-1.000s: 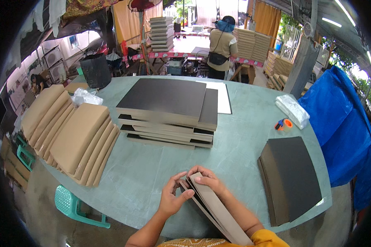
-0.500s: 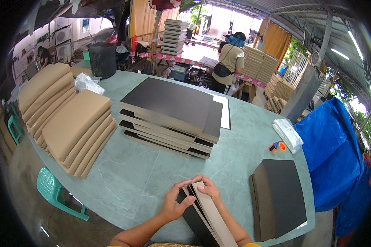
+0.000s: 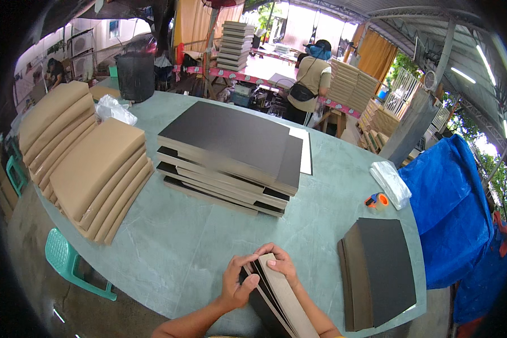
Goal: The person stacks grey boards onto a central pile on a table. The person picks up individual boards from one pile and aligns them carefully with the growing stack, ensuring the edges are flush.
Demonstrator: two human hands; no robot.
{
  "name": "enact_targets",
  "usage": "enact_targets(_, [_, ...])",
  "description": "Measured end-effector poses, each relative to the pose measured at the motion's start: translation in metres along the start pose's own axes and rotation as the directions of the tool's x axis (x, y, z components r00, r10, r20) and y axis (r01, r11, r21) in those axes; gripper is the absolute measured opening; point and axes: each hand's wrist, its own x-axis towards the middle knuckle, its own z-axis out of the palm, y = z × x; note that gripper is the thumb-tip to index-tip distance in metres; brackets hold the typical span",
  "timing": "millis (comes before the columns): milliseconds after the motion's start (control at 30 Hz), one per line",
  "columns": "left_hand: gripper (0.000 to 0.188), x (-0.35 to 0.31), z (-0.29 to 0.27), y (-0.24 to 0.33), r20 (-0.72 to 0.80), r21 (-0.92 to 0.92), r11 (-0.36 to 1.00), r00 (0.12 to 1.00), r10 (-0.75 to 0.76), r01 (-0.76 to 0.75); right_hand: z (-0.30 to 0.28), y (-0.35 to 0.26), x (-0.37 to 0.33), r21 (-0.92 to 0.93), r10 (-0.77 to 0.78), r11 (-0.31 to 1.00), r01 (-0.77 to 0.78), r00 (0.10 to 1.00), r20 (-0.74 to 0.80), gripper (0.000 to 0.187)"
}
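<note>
Both your left hand (image 3: 238, 284) and right hand (image 3: 281, 263) grip a slanting bundle of black-and-grey boards (image 3: 283, 288) at the near edge of the green table (image 3: 197, 248). Beyond sits a staggered stack of black-topped boards (image 3: 231, 138); farther back stands a co-worker (image 3: 311, 81).

1 head-worn fisheye, facing down and forward over table (image 3: 186, 259), hands (image 3: 236, 285) near.

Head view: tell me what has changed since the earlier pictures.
The view has tilted, so the table slants down to the right more than a second ago. Nothing was visibly taken up or let go: the left hand and right hand still hold the black-faced boards. The black-topped stack and brown paper-wrapped bundles stayed put.
</note>
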Motion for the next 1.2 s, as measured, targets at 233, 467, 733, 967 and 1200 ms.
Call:
enact_targets(233, [0.053, 0.001, 0.001, 0.015, 0.020, -0.055, 0.988, 0.989, -0.144, 0.145, -0.003, -0.001, -0.002, -0.006, -0.006, 1.000, 0.006, 1.000, -0.018, 0.036])
enact_targets(467, [0.059, -0.003, -0.015, 0.014, 0.029, 0.030, 0.989, 0.989, -0.148, 0.147, 0.003, 0.008, 0.008, -0.062, -0.043, 0.997, 0.043, 0.999, 0.001, 0.037])
enact_targets(733, [0.055, 0.003, -0.009, 0.019, 0.060, -0.017, 0.987, 0.986, -0.158, 0.160, 0.014, 0.002, 0.005, -0.042, -0.135, 0.990, 0.131, 0.987, -0.088, 0.040])
enact_targets(967, [0.064, 0.004, -0.025, 0.021, 0.190, -0.034, 0.987, 0.970, -0.149, 0.158, 0.019, 0.001, 0.003, 0.053, -0.083, 0.995, 0.089, 0.992, -0.098, 0.041])
enact_targets(1200, [0.068, 0.010, -0.033, 0.024, 0.285, 0.004, 0.980, 0.940, -0.190, 0.197, 0.017, -0.001, 0.003, 0.067, -0.040, 0.997, 0.046, 0.996, -0.085, 0.042])
